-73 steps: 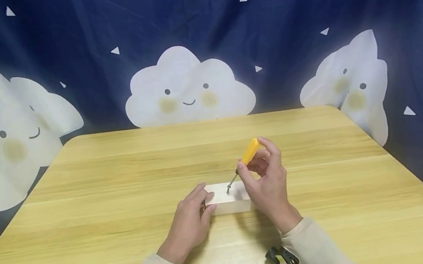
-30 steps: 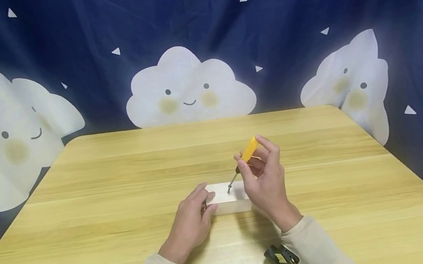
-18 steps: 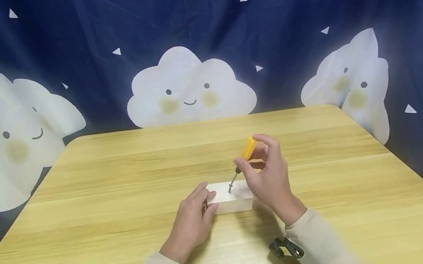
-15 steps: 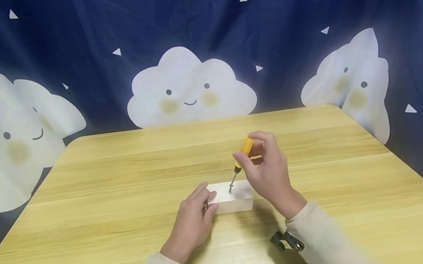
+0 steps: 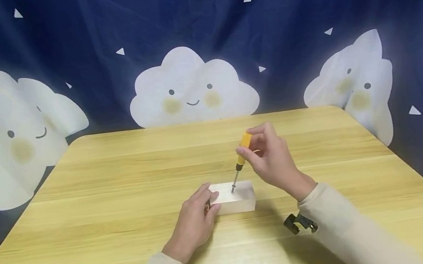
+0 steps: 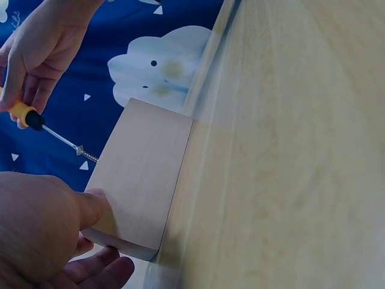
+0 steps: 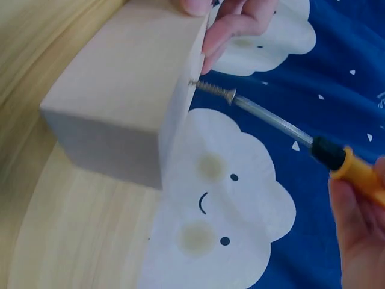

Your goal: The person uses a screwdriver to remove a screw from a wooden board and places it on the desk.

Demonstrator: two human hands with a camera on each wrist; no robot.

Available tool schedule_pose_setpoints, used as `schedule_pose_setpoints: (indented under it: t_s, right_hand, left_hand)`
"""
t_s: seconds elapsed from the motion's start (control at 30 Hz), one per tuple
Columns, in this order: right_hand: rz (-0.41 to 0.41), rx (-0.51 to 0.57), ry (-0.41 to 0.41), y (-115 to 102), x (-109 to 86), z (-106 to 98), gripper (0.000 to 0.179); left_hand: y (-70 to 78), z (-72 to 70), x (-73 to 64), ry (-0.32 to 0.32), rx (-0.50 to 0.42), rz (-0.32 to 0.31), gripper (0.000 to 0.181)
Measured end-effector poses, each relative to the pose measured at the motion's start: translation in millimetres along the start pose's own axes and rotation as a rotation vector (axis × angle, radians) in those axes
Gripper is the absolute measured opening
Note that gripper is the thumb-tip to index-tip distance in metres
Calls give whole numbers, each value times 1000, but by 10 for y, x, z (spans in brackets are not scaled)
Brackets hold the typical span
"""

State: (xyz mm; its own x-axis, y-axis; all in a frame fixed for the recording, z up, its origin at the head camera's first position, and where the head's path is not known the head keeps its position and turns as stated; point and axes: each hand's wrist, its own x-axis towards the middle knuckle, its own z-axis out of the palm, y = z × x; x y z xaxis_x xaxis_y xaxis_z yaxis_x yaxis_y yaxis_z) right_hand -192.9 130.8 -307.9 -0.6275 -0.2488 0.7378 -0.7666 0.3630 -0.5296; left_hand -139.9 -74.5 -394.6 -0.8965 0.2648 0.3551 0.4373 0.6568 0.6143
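Observation:
A pale wooden block (image 5: pixel 234 206) lies on the table, and my left hand (image 5: pixel 193 219) grips its left end between thumb and fingers. A screw (image 7: pixel 213 90) stands in the block's top face with most of its thread showing. My right hand (image 5: pixel 274 154) holds a screwdriver (image 5: pixel 243 145) by its yellow handle, thumb on one side and index finger near the butt end. The screwdriver leans to the right, its metal shaft meeting the screw head, as the left wrist view also shows with the screw (image 6: pixel 88 155) in line with the shaft.
The wood-grain table (image 5: pixel 118 175) stretches out on all sides of the block. Behind it hangs a dark blue curtain (image 5: pixel 284 12) printed with white clouds and small triangles. Black straps with small devices (image 5: pixel 300 223) sit at both wrists.
My right hand and forearm have swung outward to the right, and the screwdriver stands steeper than before. The left hand keeps its grip on the block; the whole head view has shifted slightly.

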Motion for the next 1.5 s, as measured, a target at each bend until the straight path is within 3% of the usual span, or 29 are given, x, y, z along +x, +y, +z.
schedule_pose_setpoints:
  t_s: [0.17, 0.47, 0.6, 0.9, 1.27, 1.37, 1.5]
  right_hand:
    - [-37, 64, -64, -7, 33, -29, 43]
    - [-14, -87, 20, -10, 48, -30, 43]
    - [7, -33, 13, 5, 41, -35, 46]
    - [-71, 93, -34, 27, 123, -5, 31]
    - [-33, 275, -57, 42, 109, 7, 32]
    - [-34, 266, -45, 41, 102, 14, 34]
    - [-39, 146, 29, 29, 86, 23, 36]
  left_hand:
    - [-7, -24, -5, 5, 5, -1, 14]
    - [0, -10, 4, -3, -10, -12, 15]
    - [3, -11, 2, 0, -11, -16, 15]
    - [2, -19, 7, 1, -9, -6, 11]
    - [4, 0, 6, -3, -4, -2, 13]
    - [6, 0, 7, -3, -3, -2, 12]
    - [9, -2, 8, -1, 0, -1, 14]
